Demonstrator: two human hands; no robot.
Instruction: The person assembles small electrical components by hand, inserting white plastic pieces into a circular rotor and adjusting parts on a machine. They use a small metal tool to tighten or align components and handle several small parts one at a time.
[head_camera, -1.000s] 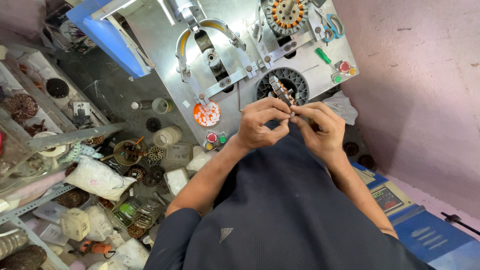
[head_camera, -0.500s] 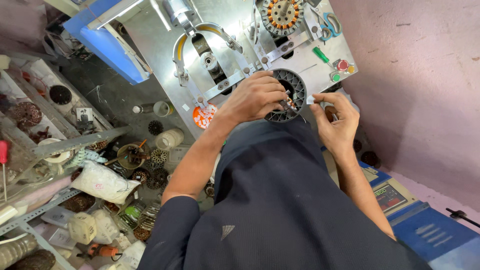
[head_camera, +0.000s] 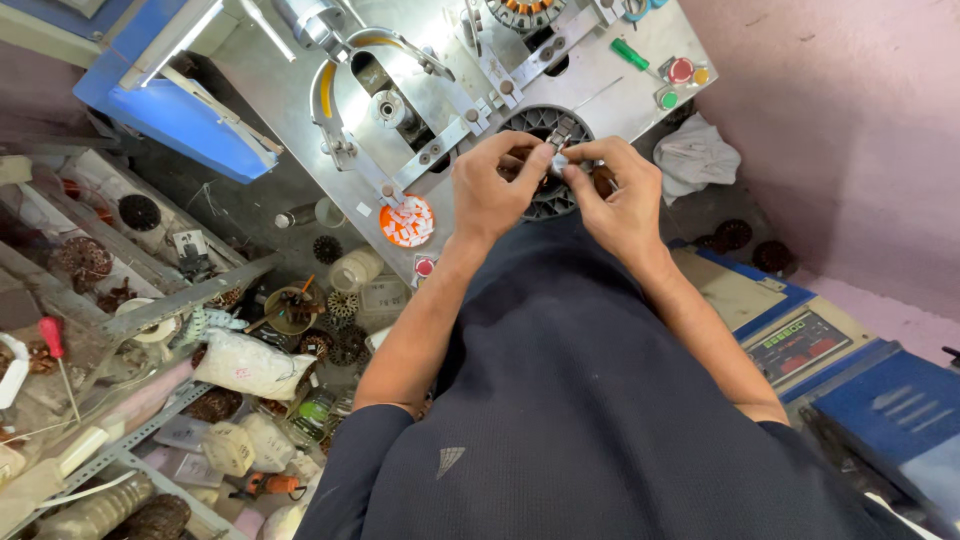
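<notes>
Both hands have drawn together since half a second ago: left hand (head_camera: 492, 195) and right hand (head_camera: 615, 195) pinch a small metal clip (head_camera: 560, 160) between closed fingertips, directly above the slotted stator ring (head_camera: 545, 125) near the machine plate's (head_camera: 300, 100) front edge.

black toothed ring (head_camera: 545, 200) half hidden behind hands, wound stator (head_camera: 525, 12) cut off

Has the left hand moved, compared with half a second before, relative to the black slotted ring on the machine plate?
Yes. The left hand lay over the black slotted ring then; now it has pulled back toward the person's body, meeting the right hand at the ring's near edge.
</notes>
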